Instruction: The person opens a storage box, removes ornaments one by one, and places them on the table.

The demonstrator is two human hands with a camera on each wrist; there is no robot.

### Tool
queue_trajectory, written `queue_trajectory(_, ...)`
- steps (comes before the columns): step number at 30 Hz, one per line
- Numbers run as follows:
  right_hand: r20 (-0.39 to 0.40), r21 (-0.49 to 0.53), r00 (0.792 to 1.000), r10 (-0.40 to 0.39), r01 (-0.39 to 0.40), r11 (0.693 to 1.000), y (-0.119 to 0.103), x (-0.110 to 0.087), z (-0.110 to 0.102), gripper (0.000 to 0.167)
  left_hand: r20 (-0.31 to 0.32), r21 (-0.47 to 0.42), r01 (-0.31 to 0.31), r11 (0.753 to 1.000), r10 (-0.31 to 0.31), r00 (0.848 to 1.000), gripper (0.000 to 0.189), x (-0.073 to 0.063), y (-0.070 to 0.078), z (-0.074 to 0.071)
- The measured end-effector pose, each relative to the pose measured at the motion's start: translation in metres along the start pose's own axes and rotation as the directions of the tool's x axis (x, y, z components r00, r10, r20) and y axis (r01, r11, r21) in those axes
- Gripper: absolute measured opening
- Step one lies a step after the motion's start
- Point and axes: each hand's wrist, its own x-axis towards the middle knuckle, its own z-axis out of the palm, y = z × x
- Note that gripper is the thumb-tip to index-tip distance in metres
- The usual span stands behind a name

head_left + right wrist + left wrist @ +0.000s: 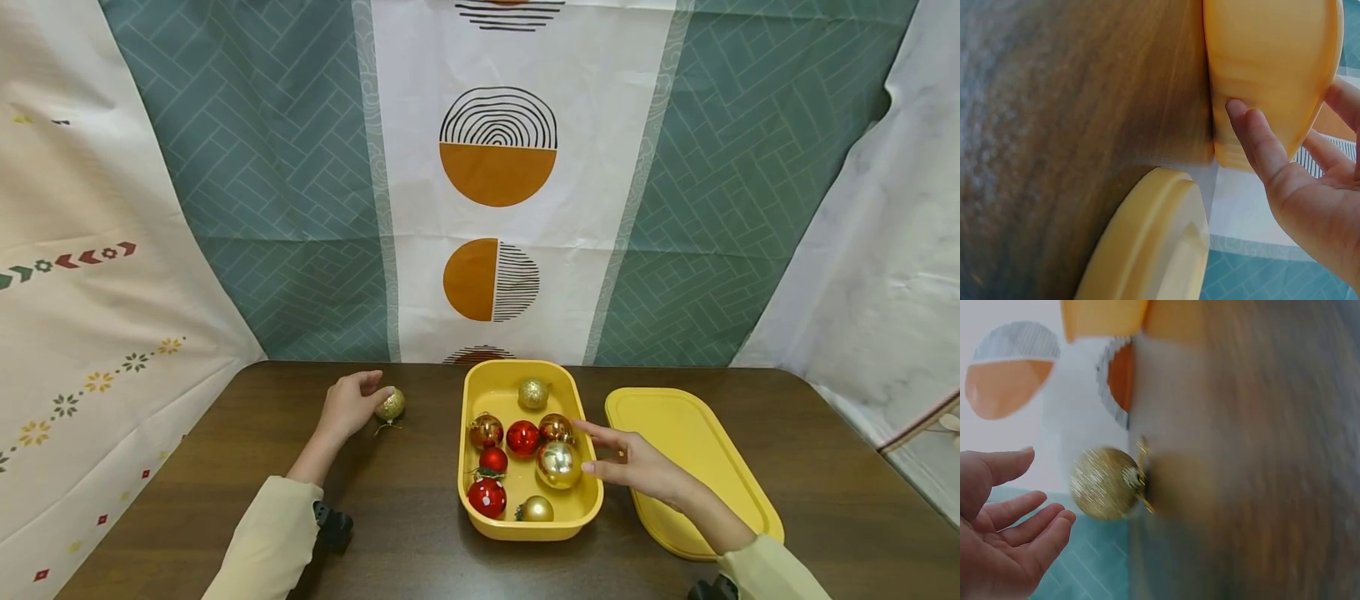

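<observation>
A gold glitter Christmas bauble (pixel 391 405) with a gold string loop stands on the dark table at the left. My left hand (pixel 356 403) is right beside it. In the left wrist view a small gap parts the loosely bent fingers (pixel 1029 519) from the bauble (pixel 1105 484). My right hand (pixel 637 461) rests at the right side of a yellow plastic container (pixel 502 530). Some of its fingers (pixel 1263 140) lie against the container's outer wall (pixel 1266 62); others reach the rim. Inside are several baubles, among them a shiny gold one (pixel 558 465) and a red one with white dots (pixel 487 497).
A yellow lid (pixel 697 450) lies flat on the table right of the container, under the right forearm. Behind the wooden table (pixel 405 500) hangs a patterned green and white curtain (pixel 300 167). Pale cloths hang at both sides.
</observation>
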Motion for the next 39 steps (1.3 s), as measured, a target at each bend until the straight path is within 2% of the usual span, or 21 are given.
queue_trajectory(3, -0.002, 0.003, 1.0, 0.011, -0.011, 1.0, 0.0, 0.0, 0.0, 0.06, 0.008, -0.049, 0.016, 0.999, -0.016, 1.0, 0.044, -0.005, 0.016, 0.0)
queue_trajectory(6, -0.004, 0.001, 1.0, 0.016, -0.016, 1.0, 0.001, 0.0, -0.001, 0.06, 0.012, -0.106, -0.006, 0.994, 0.008, 1.0, 0.042, -0.012, 0.031, 0.005)
queue_trajectory(11, -0.002, 0.006, 1.0, 0.014, -0.014, 1.0, 0.0, 0.0, -0.001, 0.06, 0.027, -0.189, -0.077, 0.979, 0.083, 0.996, 0.041, -0.024, 0.055, 0.019)
queue_trajectory(15, 0.008, 0.016, 1.0, -0.004, 0.004, 1.0, -0.002, -0.001, -0.002, 0.061, 0.053, -0.264, -0.107, 0.959, 0.125, 0.991, 0.039, -0.034, 0.075, 0.033)
queue_trajectory(20, 0.014, 0.029, 1.0, -0.01, 0.01, 1.0, -0.002, -0.001, -0.002, 0.061, 0.124, -0.309, -0.147, 0.94, 0.193, 0.973, 0.038, -0.046, 0.098, 0.052)
queue_trajectory(25, 0.014, 0.031, 1.0, -0.007, 0.007, 1.0, -0.001, 0.0, -0.002, 0.061, 0.209, -0.288, -0.212, 0.934, 0.277, 0.938, 0.041, -0.054, 0.114, 0.071)
queue_trajectory(32, 0.015, 0.039, 1.0, 0.008, -0.009, 0.999, -0.001, 0.001, -0.002, 0.06, 0.301, -0.209, -0.246, 0.946, 0.302, 0.904, 0.046, -0.059, 0.132, 0.093)
queue_trajectory(39, 0.011, 0.036, 1.0, -0.001, 0.0, 0.999, 0.0, 0.0, -0.002, 0.061, 0.349, -0.018, -0.332, 0.943, 0.317, 0.882, 0.05, -0.065, 0.149, 0.11)
